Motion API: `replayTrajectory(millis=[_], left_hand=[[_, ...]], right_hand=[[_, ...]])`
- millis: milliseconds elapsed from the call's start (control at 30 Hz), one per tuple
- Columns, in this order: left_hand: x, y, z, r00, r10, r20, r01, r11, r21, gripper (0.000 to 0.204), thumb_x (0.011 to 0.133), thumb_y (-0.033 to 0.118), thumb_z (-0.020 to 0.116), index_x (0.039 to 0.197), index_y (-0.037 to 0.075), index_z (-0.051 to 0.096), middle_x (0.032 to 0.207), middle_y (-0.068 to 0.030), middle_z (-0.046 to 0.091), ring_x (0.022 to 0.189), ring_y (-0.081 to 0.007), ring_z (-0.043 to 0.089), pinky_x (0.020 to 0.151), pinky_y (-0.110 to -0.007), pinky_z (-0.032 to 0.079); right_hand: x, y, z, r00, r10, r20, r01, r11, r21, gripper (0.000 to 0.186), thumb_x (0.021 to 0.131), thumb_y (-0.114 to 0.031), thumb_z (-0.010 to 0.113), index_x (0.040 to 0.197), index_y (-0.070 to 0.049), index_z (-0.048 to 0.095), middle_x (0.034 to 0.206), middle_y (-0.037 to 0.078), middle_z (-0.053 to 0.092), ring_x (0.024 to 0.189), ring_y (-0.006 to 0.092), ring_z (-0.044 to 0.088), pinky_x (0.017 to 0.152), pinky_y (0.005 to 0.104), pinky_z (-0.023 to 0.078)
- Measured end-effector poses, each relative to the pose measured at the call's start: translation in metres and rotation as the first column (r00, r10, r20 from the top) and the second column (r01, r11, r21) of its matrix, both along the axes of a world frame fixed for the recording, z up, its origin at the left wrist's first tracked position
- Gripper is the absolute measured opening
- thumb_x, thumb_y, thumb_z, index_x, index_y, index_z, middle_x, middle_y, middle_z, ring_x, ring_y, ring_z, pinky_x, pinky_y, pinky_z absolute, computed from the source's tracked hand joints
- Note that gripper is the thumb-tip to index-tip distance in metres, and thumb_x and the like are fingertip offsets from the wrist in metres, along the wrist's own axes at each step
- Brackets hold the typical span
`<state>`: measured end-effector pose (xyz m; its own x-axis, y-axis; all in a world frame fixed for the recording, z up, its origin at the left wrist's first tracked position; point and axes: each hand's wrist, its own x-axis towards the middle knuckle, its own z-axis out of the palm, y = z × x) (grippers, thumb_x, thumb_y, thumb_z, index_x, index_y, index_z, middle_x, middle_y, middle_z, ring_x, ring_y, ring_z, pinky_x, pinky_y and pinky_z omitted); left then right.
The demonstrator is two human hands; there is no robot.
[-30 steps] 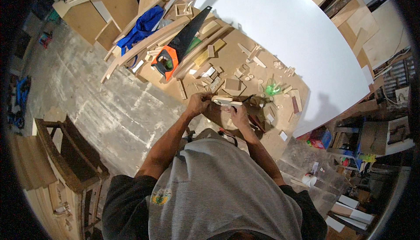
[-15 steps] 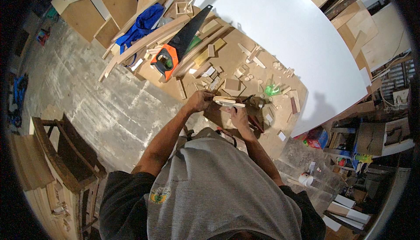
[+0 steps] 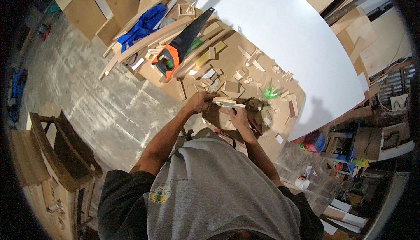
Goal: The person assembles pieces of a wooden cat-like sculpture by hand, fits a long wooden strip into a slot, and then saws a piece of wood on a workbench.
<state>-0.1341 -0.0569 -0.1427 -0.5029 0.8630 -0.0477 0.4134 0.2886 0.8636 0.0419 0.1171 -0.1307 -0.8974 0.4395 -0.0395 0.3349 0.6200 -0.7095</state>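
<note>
Between my two hands, above the near part of the workbench (image 3: 258,82), is a small pale wooden piece (image 3: 227,103) with a long, rounded shape. Its left end is gripped by my left hand (image 3: 201,102), whose fingers are closed. My right hand (image 3: 239,119) is closed at the right end, thumb and fingers pinched against the underside; its fingertips are partly hidden. Just beyond the piece lies a wooden block (image 3: 232,87). Further off, a small wooden toy plane (image 3: 251,58) rests among several loose offcuts.
A handsaw (image 3: 168,60) with an orange and black handle lies on wood strips at the back left, near a blue cloth (image 3: 144,23). A large white panel (image 3: 280,34) spans the far side. Something green and translucent (image 3: 271,92) sits right of the block. A wooden frame (image 3: 61,152) stands at left.
The wooden piece is turned slightly in my hands, and my right hand has shifted a little lower under its right end. The whole view has moved slightly.
</note>
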Motion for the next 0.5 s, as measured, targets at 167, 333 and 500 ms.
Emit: replayTrajectory(millis=[167,333,500], left_hand=[[0.006,-0.006,0.034,0.949,0.007,0.315,-0.035,0.996,0.085,0.045,0.079,0.001,0.062,0.124,0.004,0.062,0.109,-0.0147,0.070,0.098,-0.0209,0.067,0.087,-0.034,0.052],[0.003,-0.015,0.017,0.929,0.192,0.317,-0.218,0.975,0.048,0.035,0.081,0.004,0.064,0.116,0.001,0.066,0.102,-0.0127,0.072,0.093,-0.0188,0.068,0.082,-0.033,0.054],[0.008,-0.021,0.020,0.933,0.243,0.265,-0.231,0.970,-0.075,0.026,0.085,0.012,0.066,0.107,0.001,0.071,0.092,-0.0129,0.074,0.085,-0.0199,0.070,0.077,-0.035,0.054]], right_hand=[[0.005,0.005,-0.022,0.998,-0.039,0.052,0.041,0.999,-0.021,0.029,0.088,-0.019,0.063,0.108,0.003,0.062,0.100,0.022,0.067,0.092,0.0372,0.066,0.081,0.0429,0.051],[0.005,0.001,-0.019,0.962,0.054,-0.269,-0.068,0.997,-0.044,0.042,0.089,-0.026,0.065,0.110,0.010,0.058,0.088,0.027,0.067,0.085,0.0376,0.068,0.078,0.0443,0.054],[0.003,0.007,-0.018,0.995,-0.029,0.091,0.032,0.999,-0.028,0.027,0.090,-0.020,0.065,0.098,0.006,0.065,0.083,0.022,0.067,0.081,0.0363,0.068,0.074,0.0450,0.052]])
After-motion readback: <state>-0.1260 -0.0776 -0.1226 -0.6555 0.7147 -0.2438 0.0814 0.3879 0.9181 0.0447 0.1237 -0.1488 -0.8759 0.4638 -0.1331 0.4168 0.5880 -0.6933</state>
